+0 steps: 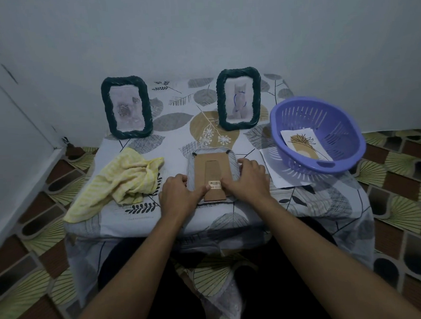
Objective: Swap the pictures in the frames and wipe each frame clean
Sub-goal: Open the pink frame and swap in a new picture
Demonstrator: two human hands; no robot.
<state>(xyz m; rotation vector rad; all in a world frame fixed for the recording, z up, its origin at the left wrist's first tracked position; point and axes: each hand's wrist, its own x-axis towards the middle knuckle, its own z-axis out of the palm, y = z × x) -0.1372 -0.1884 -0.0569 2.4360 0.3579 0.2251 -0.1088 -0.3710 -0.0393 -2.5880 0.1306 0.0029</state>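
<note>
Face-down frame (191,168) lies centre on the worktop (178,134), backing (213,167) up. Left grip (175,193) curls round its left edge, right grip (247,179) holds the right edge; thumbs are on the backing. Likely step: opening the back. Pin frame flat, free top clips (195,155), lift backing evenly. Cloth (122,182) lies left; a picture (302,145) sits in the basket (351,136), right.
</note>
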